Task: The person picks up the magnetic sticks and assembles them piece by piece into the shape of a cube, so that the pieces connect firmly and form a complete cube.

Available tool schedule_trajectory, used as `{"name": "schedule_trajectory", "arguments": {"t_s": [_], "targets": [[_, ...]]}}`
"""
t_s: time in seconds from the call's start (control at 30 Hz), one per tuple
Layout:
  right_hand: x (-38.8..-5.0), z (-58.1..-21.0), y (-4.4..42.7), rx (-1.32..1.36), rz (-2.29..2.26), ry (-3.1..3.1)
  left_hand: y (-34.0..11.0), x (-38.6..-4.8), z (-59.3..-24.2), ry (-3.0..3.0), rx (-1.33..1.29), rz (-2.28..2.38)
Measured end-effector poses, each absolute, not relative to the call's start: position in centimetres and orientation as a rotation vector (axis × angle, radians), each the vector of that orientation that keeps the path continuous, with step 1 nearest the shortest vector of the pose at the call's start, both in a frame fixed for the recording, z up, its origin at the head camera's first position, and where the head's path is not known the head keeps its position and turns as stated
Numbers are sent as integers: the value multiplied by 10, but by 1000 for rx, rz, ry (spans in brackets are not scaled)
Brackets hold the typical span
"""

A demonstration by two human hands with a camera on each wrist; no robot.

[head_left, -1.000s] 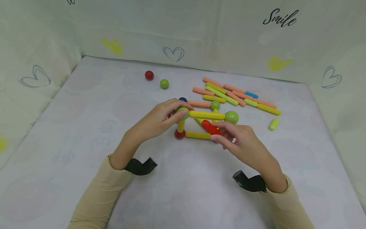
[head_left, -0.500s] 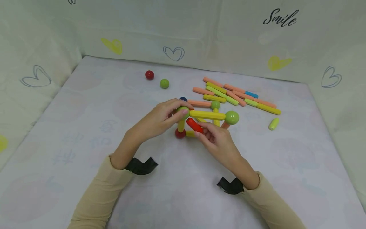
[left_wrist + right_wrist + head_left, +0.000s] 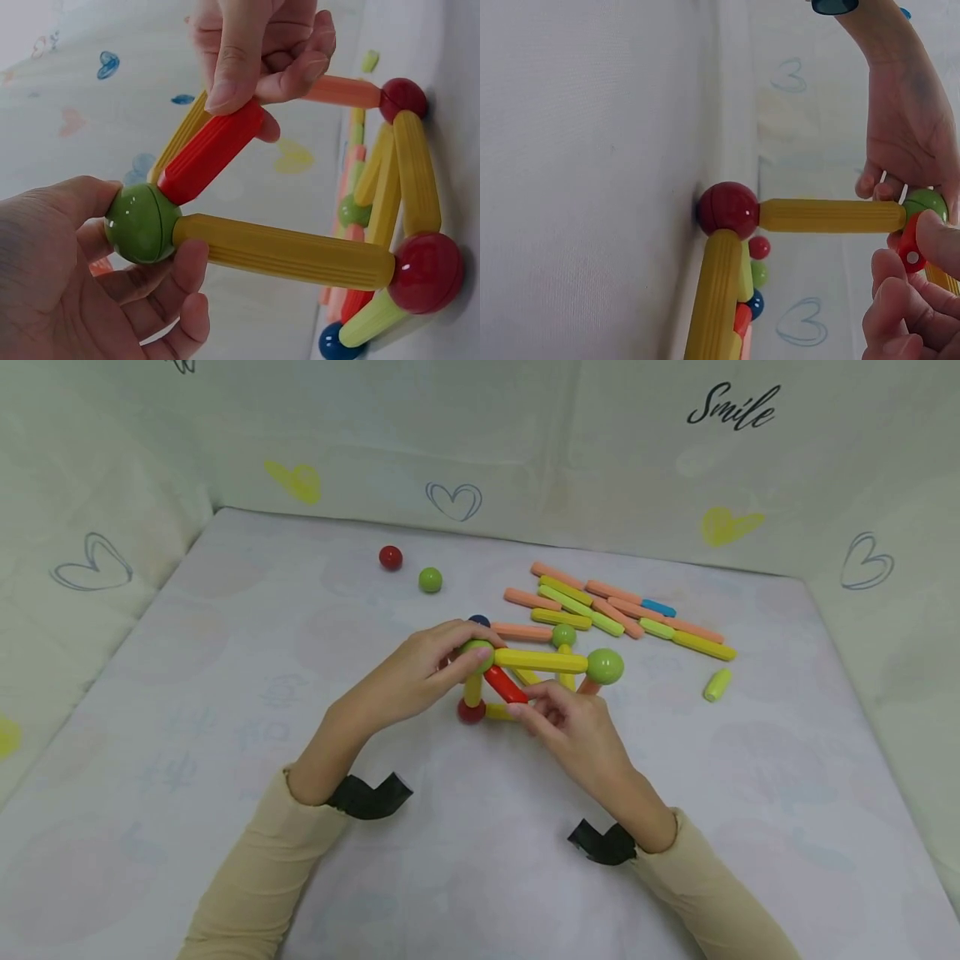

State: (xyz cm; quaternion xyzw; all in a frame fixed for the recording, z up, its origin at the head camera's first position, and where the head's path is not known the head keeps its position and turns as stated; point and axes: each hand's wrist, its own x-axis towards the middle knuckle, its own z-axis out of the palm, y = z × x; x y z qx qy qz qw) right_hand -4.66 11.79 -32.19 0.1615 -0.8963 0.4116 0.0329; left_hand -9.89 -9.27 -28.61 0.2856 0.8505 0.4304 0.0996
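a green ball [image 3: 142, 223] at an upper corner of a frame of rods and balls [image 3: 525, 660], near the middle of the table [image 3: 480, 868], is held by the left hand [image 3: 427, 667], with thumb and fingers bent around it. a red rod [image 3: 212, 154] is pinched by one end between the thumb and fingers of the right hand [image 3: 576, 725]; the rod is tilted, and its other end is brought against the green ball.

the green ball is carried by an upright yellow rod [image 3: 285, 251], whose foot is set on a red ball [image 3: 427, 274] at the table surface. toward the table's right edge, it is joined by a top yellow rod [image 3: 555, 662] to a second green ball [image 3: 604, 667]. a dark blue ball [image 3: 478, 621] is partly hidden by the left hand.

nearer the table's far edge, a loose red ball [image 3: 391, 557] and a loose green ball [image 3: 430, 580] are seen left of the frame, just apart. salmon, yellow, lime and blue loose rods [image 3: 566, 601] are gathered toward the far right corner, and a short lime rod [image 3: 717, 685] is left apart from them, toward the right edge. beyond the far edge, a cloth backdrop [image 3: 570, 468] is printed with hearts and lettering.
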Motion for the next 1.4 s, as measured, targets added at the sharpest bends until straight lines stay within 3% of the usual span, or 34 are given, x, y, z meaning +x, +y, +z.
{"name": "schedule_trajectory", "arguments": {"t_s": [0.4, 0.63, 1.0, 1.17, 1.4], "targets": [[-50, -321, 123, 512, 1171, -2838, -92, -99, -286, 2488, 873, 1283], [-46, -302, 135, 589, 1099, -2925, -93, -98, -286, 2486, 868, 1284], [-44, -263, 203, 613, 1234, -2730, -92, -100, -287, 2455, 851, 1274], [-57, -265, 240, 324, 1268, -2646, -92, -100, -287, 2458, 845, 1269], [-84, -288, 290, -261, 953, -2913, -92, -100, -286, 2461, 848, 1268]]}}
